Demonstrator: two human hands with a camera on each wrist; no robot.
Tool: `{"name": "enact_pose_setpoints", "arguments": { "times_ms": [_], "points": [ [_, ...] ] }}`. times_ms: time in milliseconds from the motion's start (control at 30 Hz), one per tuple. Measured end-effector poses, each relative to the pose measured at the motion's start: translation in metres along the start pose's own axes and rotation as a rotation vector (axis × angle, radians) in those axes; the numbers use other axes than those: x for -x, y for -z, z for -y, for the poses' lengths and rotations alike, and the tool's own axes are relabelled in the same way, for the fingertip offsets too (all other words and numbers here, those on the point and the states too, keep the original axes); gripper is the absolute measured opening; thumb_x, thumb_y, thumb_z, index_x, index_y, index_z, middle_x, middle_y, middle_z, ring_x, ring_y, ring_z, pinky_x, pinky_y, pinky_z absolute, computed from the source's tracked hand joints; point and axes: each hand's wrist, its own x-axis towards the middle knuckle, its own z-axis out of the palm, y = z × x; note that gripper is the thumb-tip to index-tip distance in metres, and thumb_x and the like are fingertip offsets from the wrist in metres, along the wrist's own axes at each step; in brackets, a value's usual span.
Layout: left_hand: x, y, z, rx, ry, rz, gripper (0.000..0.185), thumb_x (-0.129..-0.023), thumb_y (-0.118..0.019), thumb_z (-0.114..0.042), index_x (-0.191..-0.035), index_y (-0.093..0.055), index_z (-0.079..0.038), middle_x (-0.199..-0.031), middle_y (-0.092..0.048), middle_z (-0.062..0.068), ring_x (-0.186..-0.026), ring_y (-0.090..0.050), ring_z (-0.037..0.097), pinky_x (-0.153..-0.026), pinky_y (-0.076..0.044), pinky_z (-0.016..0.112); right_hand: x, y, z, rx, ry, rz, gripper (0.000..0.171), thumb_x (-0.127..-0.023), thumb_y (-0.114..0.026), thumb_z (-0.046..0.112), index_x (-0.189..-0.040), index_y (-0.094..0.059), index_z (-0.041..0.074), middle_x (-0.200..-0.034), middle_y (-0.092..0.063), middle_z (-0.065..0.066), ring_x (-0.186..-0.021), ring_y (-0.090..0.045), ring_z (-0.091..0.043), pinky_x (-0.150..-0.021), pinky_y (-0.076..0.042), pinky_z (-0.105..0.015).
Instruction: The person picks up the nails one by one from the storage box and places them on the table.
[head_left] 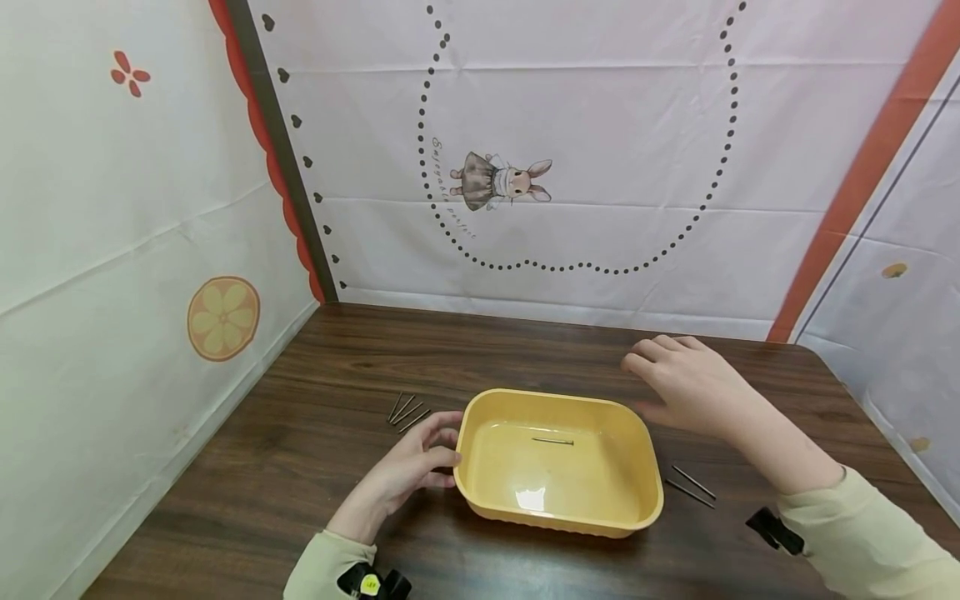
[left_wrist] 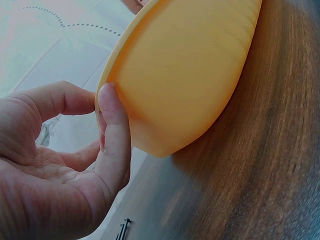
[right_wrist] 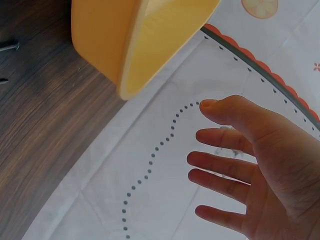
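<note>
**Tray under my left fingers, right hand free above its far corner**

My left hand [head_left: 411, 467] sits at the left end of the yellow tray [head_left: 480, 492], thumb and fingertips [left_wrist: 111, 107] pinching its rim and outer wall. The tray stands flat on the dark wooden table [head_left: 315, 500], right in front of me, its long axis running left to right. One nail [head_left: 552, 441] lies inside it, near the back wall, parallel to that axis.

My right hand [head_left: 686, 379] hangs over the table just behind the tray's right far corner, fingers spread and relaxed, gripping nothing and touching nothing that I can see.

Loose nails lie on both sides. A small cluster of nails [head_left: 406, 412] rests just beyond my left hand, close to the tray's left far corner; they point roughly away from me, slanted. Two nails [head_left: 692, 487] lie right of the tray, nearer me than my right hand, slanting down to the right. The left cluster is closest to my left hand, the right pair to my right one. Only the tray's raised rim stands between either group and the tray floor.
</note>
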Motion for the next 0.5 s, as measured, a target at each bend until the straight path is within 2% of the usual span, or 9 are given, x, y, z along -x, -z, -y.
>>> {"name": "enact_pose_setpoints", "arguments": {
  "times_ms": [500],
  "points": [
    [0.002,-0.001,-0.002,0.012,-0.008,0.007,0.066,-0.087,-0.061,-0.004,-0.148,-0.035,-0.004,-0.12,-0.051,0.017,-0.08,-0.064,0.014,-0.065,-0.057,0.024,-0.024,-0.005,0.01,-0.028,0.044,0.017,0.043,-0.067,-0.084,0.029,-0.103,-0.065,0.013,-0.095,-0.062,0.0,-0.091,-0.061,-0.023,-0.082,-0.053,-0.043]
  ]
}}
